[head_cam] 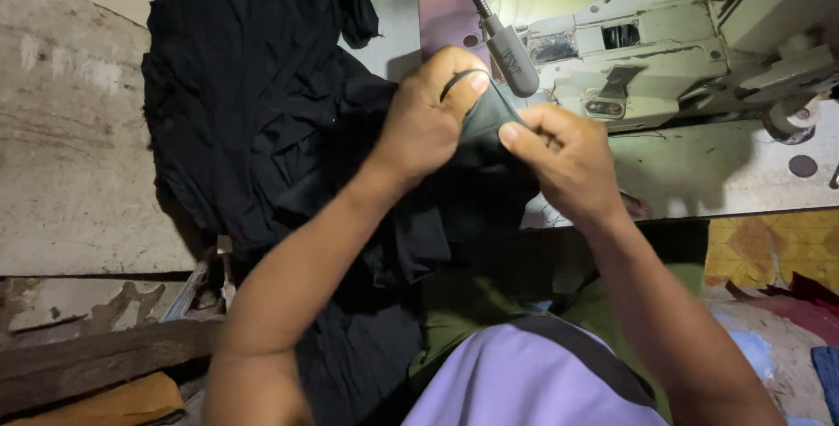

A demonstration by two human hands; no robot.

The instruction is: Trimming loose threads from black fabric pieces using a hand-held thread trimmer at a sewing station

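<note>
Left hand (428,120): I see it pinching the cloth (485,124).
Right hand (568,159): pinching the cloth at 3 o'clock.
Machine (682,41): 1 o'clock.

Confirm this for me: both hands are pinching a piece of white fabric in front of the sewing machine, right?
Not quite. The head view shows the fabric is dark, black to dark green, not white. The rest holds: the left hand and right hand both pinch it in front of the sewing machine.
</note>
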